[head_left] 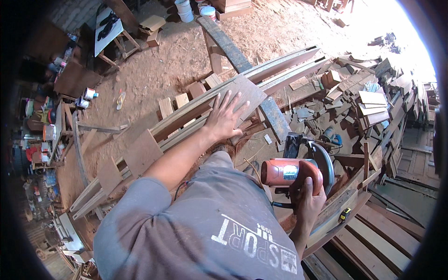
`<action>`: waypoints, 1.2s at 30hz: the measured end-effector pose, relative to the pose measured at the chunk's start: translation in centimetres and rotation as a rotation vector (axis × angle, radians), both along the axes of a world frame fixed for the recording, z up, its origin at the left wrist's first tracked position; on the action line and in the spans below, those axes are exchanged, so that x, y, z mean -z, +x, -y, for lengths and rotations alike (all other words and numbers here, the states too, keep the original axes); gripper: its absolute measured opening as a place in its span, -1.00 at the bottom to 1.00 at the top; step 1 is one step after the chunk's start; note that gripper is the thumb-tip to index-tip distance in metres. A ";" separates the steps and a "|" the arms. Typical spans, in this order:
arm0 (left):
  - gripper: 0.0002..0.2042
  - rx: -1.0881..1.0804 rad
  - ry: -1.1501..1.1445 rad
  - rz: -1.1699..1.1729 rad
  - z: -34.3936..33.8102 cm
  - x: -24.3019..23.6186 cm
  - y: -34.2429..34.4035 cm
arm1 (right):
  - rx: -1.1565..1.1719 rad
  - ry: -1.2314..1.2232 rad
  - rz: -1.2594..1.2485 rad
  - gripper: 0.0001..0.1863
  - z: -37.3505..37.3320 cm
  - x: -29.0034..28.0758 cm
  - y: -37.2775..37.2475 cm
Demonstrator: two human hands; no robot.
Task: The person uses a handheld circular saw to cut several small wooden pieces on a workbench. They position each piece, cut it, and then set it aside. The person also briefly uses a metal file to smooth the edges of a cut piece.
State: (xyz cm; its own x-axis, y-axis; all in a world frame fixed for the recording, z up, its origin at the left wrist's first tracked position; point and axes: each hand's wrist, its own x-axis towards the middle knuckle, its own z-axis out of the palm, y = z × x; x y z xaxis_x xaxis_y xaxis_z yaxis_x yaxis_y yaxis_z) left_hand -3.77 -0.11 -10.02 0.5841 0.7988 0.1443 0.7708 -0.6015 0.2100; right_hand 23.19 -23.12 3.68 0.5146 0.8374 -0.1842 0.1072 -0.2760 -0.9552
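My left hand (226,116) lies flat with fingers spread on a thin brown board (250,91). That board rests across two long grooved wooden beams (293,59), which run from lower left to upper right. Off to the right, my right hand (309,199) is wrapped round the rear handle of an orange-red circular saw (283,171). The saw is held apart from the board, its round blade guard on the far right side. Further down the beams sit two more thin panels, a larger one (142,151) and a smaller one (109,176).
Worn planks (224,43) support the beams crosswise. Wood offcuts (333,91) pile up at the right, near a blue power tool (331,136). A yellow tape measure (344,214) lies on timber at lower right. Buckets (185,10) and a small table (105,29) stand beyond.
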 end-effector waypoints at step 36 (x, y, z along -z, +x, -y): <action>-0.68 -0.155 -0.270 0.776 -1.8 -2.1 -1.8 | -0.232 0.033 -0.003 -0.58 -9.2 -5.8 -7.9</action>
State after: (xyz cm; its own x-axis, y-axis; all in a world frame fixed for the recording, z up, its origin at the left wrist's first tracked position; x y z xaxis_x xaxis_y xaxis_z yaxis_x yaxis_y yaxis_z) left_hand -5.58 1.66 -7.96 0.2785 0.9269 0.2517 0.4181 -0.3530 0.8370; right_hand 15.24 -13.90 9.46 0.3073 0.9387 -0.1562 0.1612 -0.2131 -0.9636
